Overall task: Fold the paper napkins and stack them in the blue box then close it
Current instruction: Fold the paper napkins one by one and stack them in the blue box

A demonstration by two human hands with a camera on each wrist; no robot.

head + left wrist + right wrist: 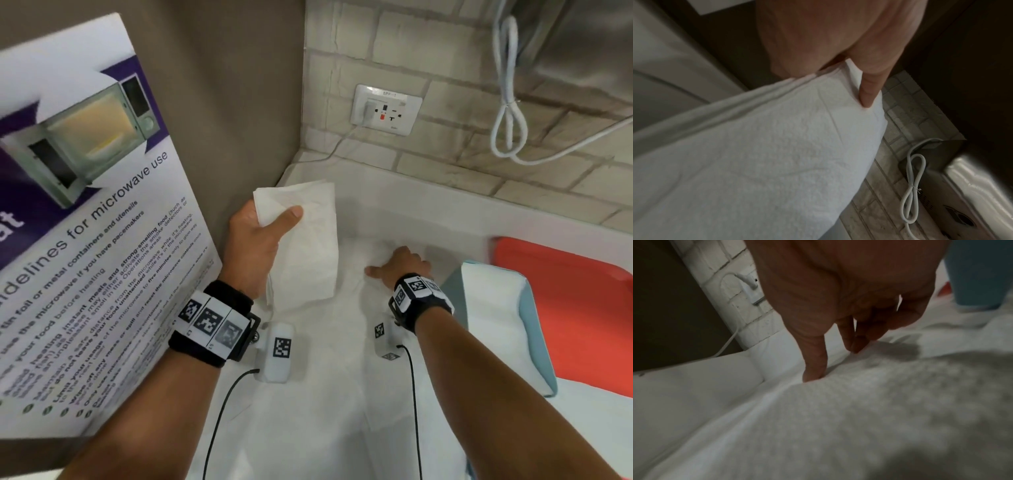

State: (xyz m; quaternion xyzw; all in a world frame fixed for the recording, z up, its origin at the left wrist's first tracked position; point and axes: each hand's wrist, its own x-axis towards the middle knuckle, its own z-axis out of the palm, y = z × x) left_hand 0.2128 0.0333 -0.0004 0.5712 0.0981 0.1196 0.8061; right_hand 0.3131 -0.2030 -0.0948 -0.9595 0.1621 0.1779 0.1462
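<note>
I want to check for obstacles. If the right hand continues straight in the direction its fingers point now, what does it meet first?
The right hand points toward the back wall, fingertips on the flat napkin. Going on, it would probably meet the white raised ledge below the brick wall first; depth is unclear.

Big microwave-use guidelines poster (85, 212) leaning on the left, with a photo of an open microwave on it. Brick-look tile wall (445, 68) behind has a white double socket (386, 109) with one plug in it. A looped white cable (510, 113) hangs at the upper right. An orange-red mat (582, 301) sits on the right.
</note>
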